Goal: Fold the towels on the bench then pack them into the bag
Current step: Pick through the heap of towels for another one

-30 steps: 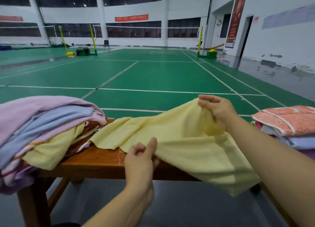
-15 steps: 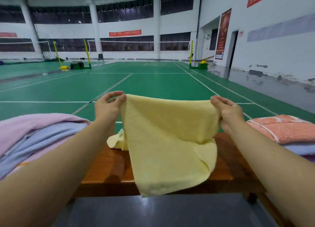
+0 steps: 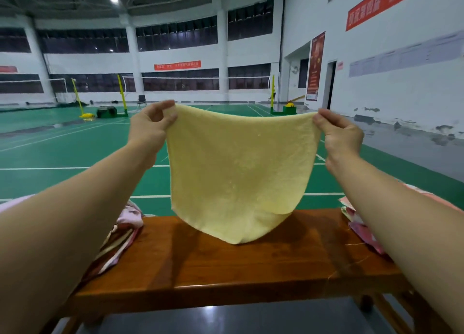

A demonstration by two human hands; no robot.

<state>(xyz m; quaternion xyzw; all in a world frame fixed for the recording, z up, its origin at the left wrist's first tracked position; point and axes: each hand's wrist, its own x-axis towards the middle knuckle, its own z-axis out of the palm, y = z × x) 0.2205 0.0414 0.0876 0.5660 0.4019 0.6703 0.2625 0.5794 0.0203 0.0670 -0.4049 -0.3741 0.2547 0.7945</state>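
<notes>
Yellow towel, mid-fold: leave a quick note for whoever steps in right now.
Left hand pinches one top corner of the yellow towel; right hand pinches the other.
The towel hangs open above the bench, its bottom edge sagging down to the wood.
Unfolded pile sits at the left, a second stack at the right.
No fold made on this towel. No bag in view.
Left: fold it, do the rest, pack.

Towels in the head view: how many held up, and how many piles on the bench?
Yellow towel held up, left hand and right hand pinching its top corners: 1
Towel piles on the bench: 2 (left pile, right pile)
Total: 3
</notes>
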